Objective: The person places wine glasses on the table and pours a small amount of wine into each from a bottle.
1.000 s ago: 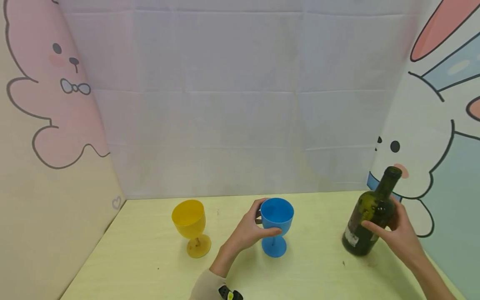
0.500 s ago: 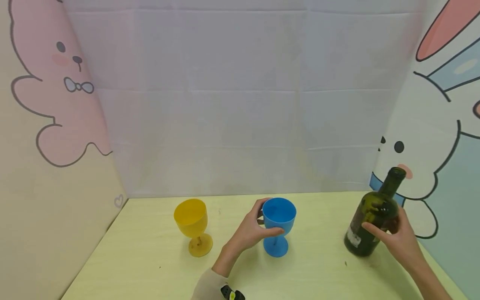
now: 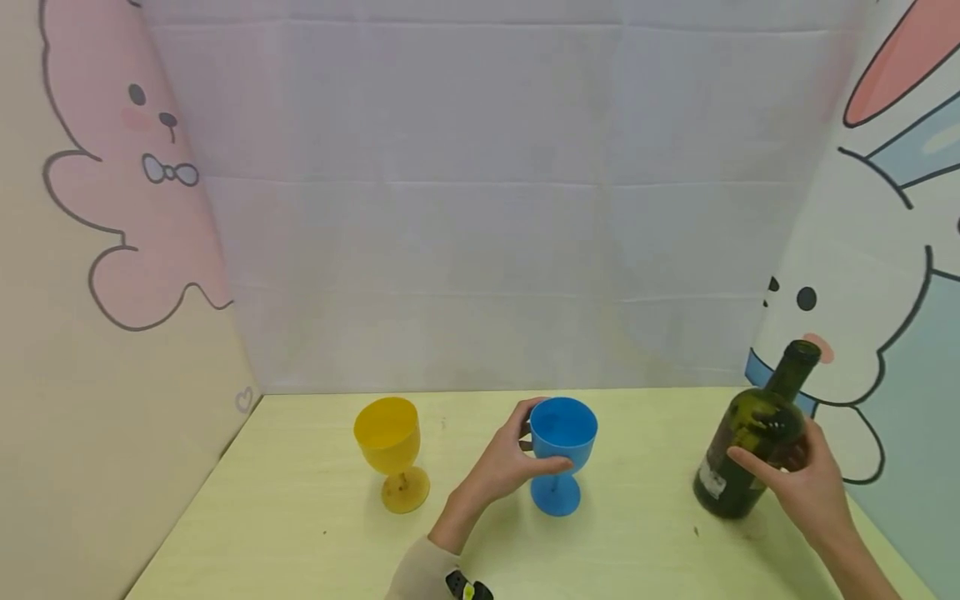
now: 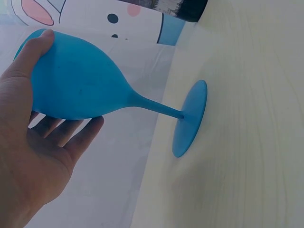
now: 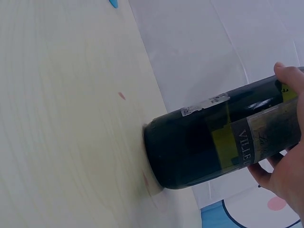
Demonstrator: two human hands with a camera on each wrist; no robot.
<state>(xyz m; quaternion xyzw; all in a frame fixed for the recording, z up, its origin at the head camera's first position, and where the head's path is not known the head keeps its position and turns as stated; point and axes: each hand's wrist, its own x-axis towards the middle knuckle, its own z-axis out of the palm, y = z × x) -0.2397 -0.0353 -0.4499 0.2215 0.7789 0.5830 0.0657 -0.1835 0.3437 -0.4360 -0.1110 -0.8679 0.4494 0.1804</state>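
Observation:
A blue goblet (image 3: 564, 429) stands upright near the middle of the table, its foot on the tabletop. My left hand (image 3: 501, 467) holds its bowl from the left, thumb across the front and fingers behind. The left wrist view shows the same goblet (image 4: 80, 78) with its stem and round foot. At the right, my right hand (image 3: 810, 492) grips the upper body of a dark green wine bottle (image 3: 738, 454). In the right wrist view the bottle (image 5: 190, 149) bears a label, and its base is at the tabletop.
A yellow goblet (image 3: 387, 437) stands on the table left of the blue one. The pale yellow table (image 3: 300, 542) meets a white cloth backdrop (image 3: 420, 250) behind. Side walls with cartoon animals (image 3: 847, 333) bound the table left and right.
The whole head view has shifted slightly, so everything appears a little further right. Both hands keep their holds on the blue goblet and the wine bottle.

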